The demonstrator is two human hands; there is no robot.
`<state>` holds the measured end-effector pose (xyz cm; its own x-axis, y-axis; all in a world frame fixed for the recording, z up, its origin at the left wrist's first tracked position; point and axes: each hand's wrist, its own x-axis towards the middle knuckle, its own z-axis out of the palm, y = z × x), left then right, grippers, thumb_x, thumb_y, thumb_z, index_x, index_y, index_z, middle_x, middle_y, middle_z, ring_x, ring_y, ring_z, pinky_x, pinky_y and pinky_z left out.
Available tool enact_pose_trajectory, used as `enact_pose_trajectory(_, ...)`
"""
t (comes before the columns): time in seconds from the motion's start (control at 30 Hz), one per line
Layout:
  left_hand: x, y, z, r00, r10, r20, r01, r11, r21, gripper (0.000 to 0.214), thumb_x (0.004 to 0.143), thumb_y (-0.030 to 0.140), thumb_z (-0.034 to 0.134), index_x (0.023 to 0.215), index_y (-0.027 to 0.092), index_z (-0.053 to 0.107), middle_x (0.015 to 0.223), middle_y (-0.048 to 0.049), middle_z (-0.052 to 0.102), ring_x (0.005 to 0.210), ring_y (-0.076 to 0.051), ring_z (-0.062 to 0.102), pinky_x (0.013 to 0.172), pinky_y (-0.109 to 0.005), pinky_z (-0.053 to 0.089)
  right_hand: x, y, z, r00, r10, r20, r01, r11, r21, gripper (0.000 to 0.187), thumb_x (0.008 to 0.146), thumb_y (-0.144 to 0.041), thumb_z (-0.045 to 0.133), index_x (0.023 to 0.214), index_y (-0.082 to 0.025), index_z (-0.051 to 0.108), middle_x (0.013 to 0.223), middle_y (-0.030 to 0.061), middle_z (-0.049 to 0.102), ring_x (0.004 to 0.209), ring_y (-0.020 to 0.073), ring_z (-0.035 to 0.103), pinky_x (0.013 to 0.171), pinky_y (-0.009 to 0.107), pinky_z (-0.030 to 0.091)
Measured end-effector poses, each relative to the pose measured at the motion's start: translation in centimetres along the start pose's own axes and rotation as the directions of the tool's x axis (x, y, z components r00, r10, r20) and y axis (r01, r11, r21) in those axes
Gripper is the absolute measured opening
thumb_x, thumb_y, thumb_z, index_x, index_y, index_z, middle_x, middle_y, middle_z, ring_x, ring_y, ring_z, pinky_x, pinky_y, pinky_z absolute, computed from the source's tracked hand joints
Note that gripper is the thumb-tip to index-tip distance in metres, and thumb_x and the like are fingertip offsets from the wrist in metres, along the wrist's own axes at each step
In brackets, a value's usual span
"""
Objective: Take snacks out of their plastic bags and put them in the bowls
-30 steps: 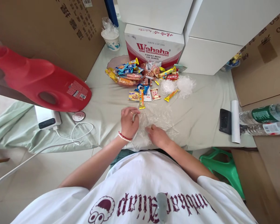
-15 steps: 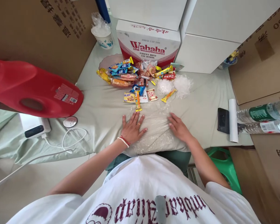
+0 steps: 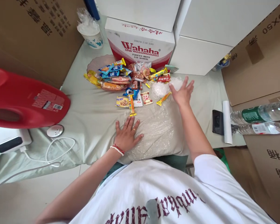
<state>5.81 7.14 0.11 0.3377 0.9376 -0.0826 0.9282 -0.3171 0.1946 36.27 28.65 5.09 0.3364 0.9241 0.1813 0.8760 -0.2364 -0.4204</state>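
My left hand lies flat, fingers spread, on the left side of a clear plastic sheet laid over the cloth. Just beyond its fingertips is a yellow-wrapped snack stick. My right hand reaches farther forward with its fingers apart, partly covering a white crumpled plastic bundle. I cannot tell whether it touches that bundle. Left of it sit a second plastic bundle and another yellow snack stick. A small cookie packet and a cream-and-red packet lie nearer the middle.
A pink bowl of wrapped snacks stands before the Wahaha carton. At left are a red jug, a white power bank and a cable. A phone, white roll and water bottles lie at right.
My right hand has left the plastic sheet and moved forward to the white bundles, its fingers spreading. My left hand stays flat on the sheet. The view has shifted slightly.
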Motion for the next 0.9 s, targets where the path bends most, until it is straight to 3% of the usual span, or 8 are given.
enact_pose_trajectory(0.1, 0.0, 0.0, -0.1, 1.000, 0.002, 0.000, -0.002, 1.000, 0.013, 0.074, 0.101, 0.062, 0.038, 0.162, 0.020, 0.036, 0.173, -0.0177, 0.019, 0.160, -0.039, 0.021, 0.120, -0.079, 0.000, 0.6, -3.9, 2.9, 0.970, 0.136, 0.202, -0.135, 0.991, -0.021, 0.116, 0.070, -0.076, 0.077, 0.162, -0.026, 0.027, 0.171, 0.0225, 0.000, 0.152, 0.0550, 0.010, 0.109, 0.079, 0.028)
enact_pose_trajectory(0.2, -0.1, -0.1, -0.1, 1.000, 0.010, -0.011, -0.010, 1.000, 0.018, 0.074, 0.101, 0.061, 0.037, 0.162, 0.019, 0.036, 0.172, -0.0191, 0.020, 0.159, -0.039, 0.023, 0.120, -0.079, 0.000, 0.5, -4.6, 4.2, 0.950, 0.150, 0.272, -0.145, 0.989, -0.038, 0.095, 0.072, -0.057, 0.084, 0.152, -0.025, 0.045, 0.170, 0.0217, 0.010, 0.148, 0.0515, 0.024, 0.110, 0.074, 0.033)
enact_pose_trajectory(0.3, -0.1, -0.2, 0.1, 0.999, 0.024, -0.025, -0.024, 1.000, 0.004, 0.073, 0.102, 0.061, 0.037, 0.162, 0.019, 0.036, 0.172, -0.0194, 0.020, 0.160, -0.038, 0.023, 0.120, -0.078, -0.002, 0.5, -2.6, 3.7, 0.984, 0.048, 0.174, -0.062, 0.995, 0.078, 0.047, 0.086, -0.036, 0.070, 0.130, -0.021, 0.063, 0.157, 0.0176, 0.037, 0.135, 0.0354, 0.048, 0.114, 0.055, 0.039)
enact_pose_trajectory(0.4, -0.2, -0.2, 0.2, 0.999, 0.023, -0.041, -0.024, 0.999, -0.035, 0.072, 0.101, 0.059, 0.040, 0.162, 0.020, 0.037, 0.172, -0.0190, 0.020, 0.159, -0.039, 0.023, 0.121, -0.078, -0.002, 1.5, 0.7, 2.3, 0.999, -0.036, 0.034, 0.028, 0.978, 0.208, 0.025, 0.084, -0.023, 0.061, 0.107, -0.019, 0.070, 0.131, 0.0122, 0.058, 0.119, 0.0243, 0.059, 0.113, 0.041, 0.042)
enact_pose_trajectory(0.57, -0.1, -0.3, 0.0, 0.999, 0.026, -0.043, -0.029, 0.997, -0.071, 0.070, 0.101, 0.056, 0.043, 0.161, 0.021, 0.040, 0.172, -0.0190, 0.021, 0.159, -0.041, 0.024, 0.120, -0.079, -0.001, 6.1, 6.7, -0.4, 0.983, 0.046, -0.179, 0.003, 0.964, 0.264, 0.023, 0.080, -0.023, 0.055, 0.098, -0.019, 0.068, 0.104, 0.0057, 0.063, 0.102, 0.0221, 0.062, 0.103, 0.043, 0.049)
enact_pose_trajectory(0.73, -0.1, -0.3, -0.1, 1.000, 0.021, -0.021, -0.023, 0.998, -0.053, 0.069, 0.102, 0.056, 0.044, 0.161, 0.021, 0.038, 0.172, -0.0181, 0.020, 0.159, -0.038, 0.024, 0.121, -0.078, -0.003, 12.4, 9.1, -1.6, 0.902, 0.167, -0.398, -0.134, 0.985, 0.109, 0.016, 0.085, -0.023, 0.058, 0.097, -0.021, 0.068, 0.129, 0.0120, 0.054, 0.116, 0.0272, 0.054, 0.104, 0.048, 0.045)
enact_pose_trajectory(0.8, -0.2, -0.3, -0.2, 1.000, 0.018, -0.014, -0.019, 0.998, -0.052, 0.070, 0.101, 0.056, 0.045, 0.162, 0.022, 0.038, 0.172, -0.0176, 0.021, 0.159, -0.038, 0.023, 0.121, -0.078, -0.004, 14.2, 8.3, -0.6, 0.891, 0.230, -0.392, -0.220, 0.973, 0.071, 0.018, 0.092, -0.026, 0.053, 0.099, -0.021, 0.069, 0.138, 0.0157, 0.050, 0.122, 0.0298, 0.049, 0.105, 0.051, 0.043)
enact_pose_trajectory(0.9, -0.3, -0.4, -0.2, 1.000, 0.014, -0.010, -0.015, 0.999, -0.052, 0.070, 0.101, 0.057, 0.047, 0.161, 0.023, 0.039, 0.172, -0.0173, 0.022, 0.159, -0.038, 0.025, 0.122, -0.077, -0.004, 15.5, 5.9, 2.3, 0.957, 0.188, -0.221, -0.178, 0.982, 0.064, 0.028, 0.095, -0.028, 0.049, 0.110, -0.016, 0.069, 0.139, 0.0206, 0.051, 0.122, 0.0294, 0.050, 0.108, 0.050, 0.041)
